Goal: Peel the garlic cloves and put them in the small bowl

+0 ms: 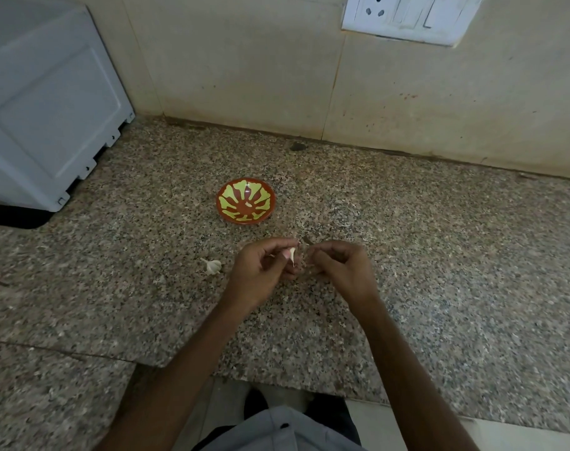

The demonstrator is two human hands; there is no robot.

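Note:
My left hand (264,271) pinches a white garlic clove (292,255) between thumb and fingers, just above the counter. My right hand (340,266) hovers close beside it with curled fingers; whether it holds a bit of peel I cannot tell. The small bowl (246,201), red-brown with a yellow-green petal pattern, sits on the granite counter just beyond both hands. A small pale piece lies inside it. The rest of the garlic bulb (212,265) lies on the counter to the left of my left hand.
A white appliance (46,102) stands at the back left of the speckled granite counter (439,255). A tiled wall with a white socket plate (410,17) rises behind. The counter's front edge runs just before my body.

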